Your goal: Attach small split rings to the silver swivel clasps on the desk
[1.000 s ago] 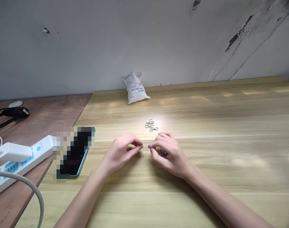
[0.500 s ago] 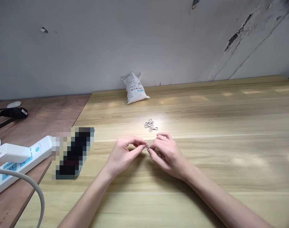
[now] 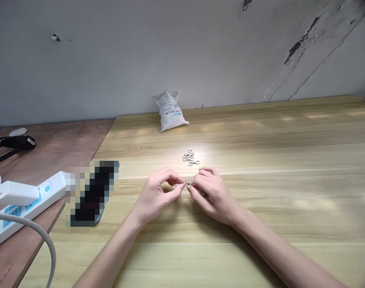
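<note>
While we're going left to right, what's on the reddish plywood board (image 3: 50, 148) beside the desk (image 3: 275, 224)?

A white power strip (image 3: 47, 188) with blue panels, a white charger (image 3: 16, 193) plugged into it, a thick grey cable (image 3: 29, 222), and a black strap (image 3: 18, 142) near the far edge.

Then the desk's left edge?

A phone (image 3: 95, 192) lies flat near it, mostly blurred. Toward the back edge, a printed white plastic sack (image 3: 170, 111) slumps against the grey wall (image 3: 170, 48), its contents hidden.

And the hands?

Near the desk's front middle, the left hand (image 3: 156, 198) and right hand (image 3: 216, 196) curl inward, both pinching around a small silver clasp (image 3: 187, 184). Which part each holds is too small to tell.

Anything beyond them?

A tangled heap of silver lobster clasps (image 3: 188, 157), just past the fingertips.
</note>
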Action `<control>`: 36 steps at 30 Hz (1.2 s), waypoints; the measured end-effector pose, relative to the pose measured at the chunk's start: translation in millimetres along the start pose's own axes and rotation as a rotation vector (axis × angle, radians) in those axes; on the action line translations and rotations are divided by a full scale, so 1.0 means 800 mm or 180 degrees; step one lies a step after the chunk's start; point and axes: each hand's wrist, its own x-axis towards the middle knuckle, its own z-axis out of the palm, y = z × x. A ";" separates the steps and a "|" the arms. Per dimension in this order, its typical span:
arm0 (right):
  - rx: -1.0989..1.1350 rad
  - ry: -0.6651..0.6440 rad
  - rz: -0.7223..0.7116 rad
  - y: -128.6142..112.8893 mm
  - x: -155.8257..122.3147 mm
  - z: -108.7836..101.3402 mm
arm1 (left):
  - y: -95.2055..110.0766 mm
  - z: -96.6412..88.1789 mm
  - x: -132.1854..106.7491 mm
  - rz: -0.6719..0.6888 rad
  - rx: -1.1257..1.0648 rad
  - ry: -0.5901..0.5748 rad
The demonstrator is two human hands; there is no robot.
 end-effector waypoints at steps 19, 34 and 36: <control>-0.0060 -0.0060 -0.0065 -0.001 0.000 0.002 | 0.002 0.003 -0.001 -0.0176 -0.0084 -0.0108; -0.0074 -0.0079 -0.0037 0.001 -0.001 0.005 | 0.006 0.008 -0.002 -0.0236 -0.0187 -0.0212; -0.0069 -0.0086 -0.0033 0.002 -0.001 0.005 | 0.006 0.008 -0.002 -0.0233 -0.0207 -0.0217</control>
